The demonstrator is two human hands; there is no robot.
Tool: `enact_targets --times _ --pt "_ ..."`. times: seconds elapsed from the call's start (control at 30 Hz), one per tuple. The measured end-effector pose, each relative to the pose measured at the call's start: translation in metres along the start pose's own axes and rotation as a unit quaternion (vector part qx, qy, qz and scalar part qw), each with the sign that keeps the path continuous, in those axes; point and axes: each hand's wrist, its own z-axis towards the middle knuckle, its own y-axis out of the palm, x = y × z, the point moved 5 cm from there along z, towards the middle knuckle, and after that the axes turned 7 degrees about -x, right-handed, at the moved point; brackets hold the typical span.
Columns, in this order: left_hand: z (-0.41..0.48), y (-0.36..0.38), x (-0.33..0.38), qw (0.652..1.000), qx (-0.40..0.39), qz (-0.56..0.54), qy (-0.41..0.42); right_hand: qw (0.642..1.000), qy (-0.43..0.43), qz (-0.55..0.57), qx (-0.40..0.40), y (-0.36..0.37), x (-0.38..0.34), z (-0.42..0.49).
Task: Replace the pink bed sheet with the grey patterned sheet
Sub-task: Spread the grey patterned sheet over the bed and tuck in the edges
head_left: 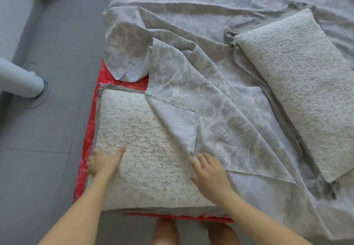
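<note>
We judge the swap well under way but unfinished. The grey patterned sheet [220, 130] is spread over most of the bed, wrinkled at the far side and folded back on itself near the left corner, where its pale underside shows. A red-pink layer [88, 135], which we take for the pink bed sheet though we cannot be sure, shows along the left and near edges under the near pillow [145, 149]. A second pillow [298, 84] lies on the grey sheet to the right. Our left hand [104, 161] holds the near pillow's left edge, its fingers apparently curled over the side and the thumb on top. Our right hand [208, 174] rests flat with fingers spread at the sheet's hem. What is left: shift this pillow, draw the grey corner over the pink and smooth it.
</note>
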Motion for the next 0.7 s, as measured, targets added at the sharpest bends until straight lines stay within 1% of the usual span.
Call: enact_targets --times 0.03,0.07,0.1,0.13,0.2,0.3,0.4,0.43,0.5,0.6,0.67,0.7 --pt "0.013 0.002 -0.023 0.997 -0.064 -0.043 -0.022 1.000 -0.014 0.003 0.001 0.001 -0.015 -0.005" --pt "0.025 0.006 -0.039 0.988 -0.123 -0.094 -0.025 1.000 -0.009 0.011 -0.006 0.003 -0.026 -0.008" --pt "0.031 0.009 -0.050 0.977 -0.162 -0.138 -0.020 1.000 0.006 0.016 -0.007 0.006 -0.032 -0.012" --pt "0.037 0.012 -0.059 0.972 -0.172 -0.161 -0.010 1.000 0.022 0.020 -0.008 0.009 -0.035 -0.013" --pt "0.034 0.010 -0.059 0.977 -0.148 -0.151 0.019 0.999 0.044 0.015 -0.028 0.014 -0.039 -0.013" --pt "0.016 -0.011 -0.041 0.995 -0.045 -0.063 0.059 0.992 0.033 -0.009 -0.119 0.030 -0.057 -0.010" --pt "-0.009 -0.049 -0.021 0.985 0.030 -0.039 0.163 0.983 0.004 -0.017 -0.182 0.032 -0.090 -0.012" --pt "-0.019 -0.064 -0.013 0.979 0.038 -0.041 0.196 0.983 0.007 -0.004 -0.181 0.030 -0.099 -0.012" --pt "-0.050 -0.103 0.006 0.963 0.055 -0.052 0.258 0.987 0.037 0.014 -0.153 0.015 -0.117 -0.013" --pt "-0.102 -0.158 0.041 0.941 0.056 -0.098 0.320 0.993 0.096 0.043 -0.045 -0.028 -0.127 -0.010" --pt "-0.122 -0.186 0.063 0.926 0.034 -0.153 0.344 0.993 0.077 0.081 0.038 -0.061 -0.128 -0.004" --pt "-0.136 -0.202 0.073 0.916 0.019 -0.178 0.358 0.989 0.055 0.103 0.095 -0.080 -0.129 -0.003"
